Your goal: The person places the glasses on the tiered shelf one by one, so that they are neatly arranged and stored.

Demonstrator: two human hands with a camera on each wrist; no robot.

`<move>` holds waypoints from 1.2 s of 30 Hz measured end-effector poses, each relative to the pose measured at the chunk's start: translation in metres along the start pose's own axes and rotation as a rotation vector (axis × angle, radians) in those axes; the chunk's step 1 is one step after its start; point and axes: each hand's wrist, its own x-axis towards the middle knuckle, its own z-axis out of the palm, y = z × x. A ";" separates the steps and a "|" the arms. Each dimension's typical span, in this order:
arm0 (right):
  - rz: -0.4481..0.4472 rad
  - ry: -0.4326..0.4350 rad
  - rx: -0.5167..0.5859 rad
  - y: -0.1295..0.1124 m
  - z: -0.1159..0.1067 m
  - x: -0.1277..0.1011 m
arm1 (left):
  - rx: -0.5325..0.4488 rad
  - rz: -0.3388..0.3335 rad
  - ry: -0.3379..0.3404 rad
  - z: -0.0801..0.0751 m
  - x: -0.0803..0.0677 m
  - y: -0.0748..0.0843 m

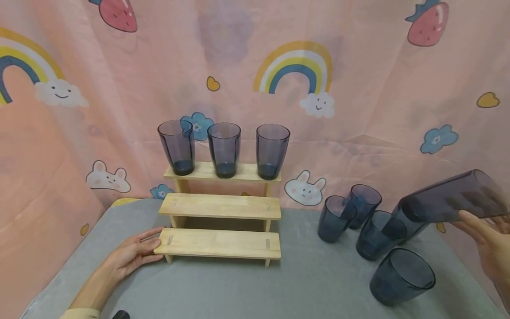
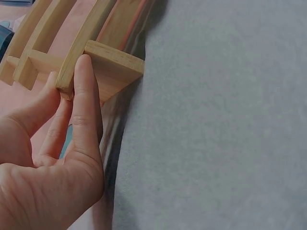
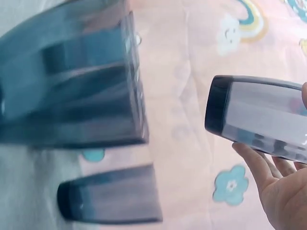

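A three-step wooden stand [image 1: 218,243] sits mid-table on grey cloth, with three dark tinted glasses [image 1: 224,148] upright on its top step. My left hand [image 1: 153,241] lies flat on the table, its straight fingers touching the left end of the bottom step. In the left wrist view the thumb [image 2: 84,96] rests along that board's edge [image 2: 112,67]. At the far right my right hand [image 1: 484,230] holds another dark glass [image 1: 450,197], tilted almost on its side, mouth to the right. The right wrist view shows this glass [image 3: 259,120] in the fingers [image 3: 283,191].
Several more dark glasses [image 1: 380,235] stand grouped on the grey cloth [image 1: 311,283] at the right, below the held one; two show blurred in the right wrist view [image 3: 72,81]. A pink cartoon-print curtain [image 1: 358,110] hangs close behind the stand and table.
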 end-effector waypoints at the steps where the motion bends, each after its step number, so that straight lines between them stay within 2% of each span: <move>1: -0.014 -0.012 0.033 -0.001 0.006 0.001 | -0.001 0.002 0.001 0.000 0.000 0.000; 5: -0.035 -0.078 0.132 -0.005 0.025 0.006 | 0.016 0.008 0.016 0.000 0.000 0.000; 11: 0.047 -0.050 0.093 -0.011 0.057 0.005 | 0.044 0.009 0.034 0.001 0.002 -0.001; 20: 0.134 -0.076 0.237 -0.007 0.097 0.004 | 0.043 -0.009 0.039 0.002 0.001 -0.001; 28: 0.130 -0.111 0.305 -0.001 0.125 0.003 | 0.010 -0.005 0.016 0.001 0.001 0.000; 32: 0.151 -0.111 0.301 0.002 0.142 0.002 | -0.001 -0.001 0.010 0.001 0.000 0.000; 36: 0.146 -0.153 0.314 0.008 0.157 0.000 | -0.009 0.002 0.007 0.001 -0.001 0.000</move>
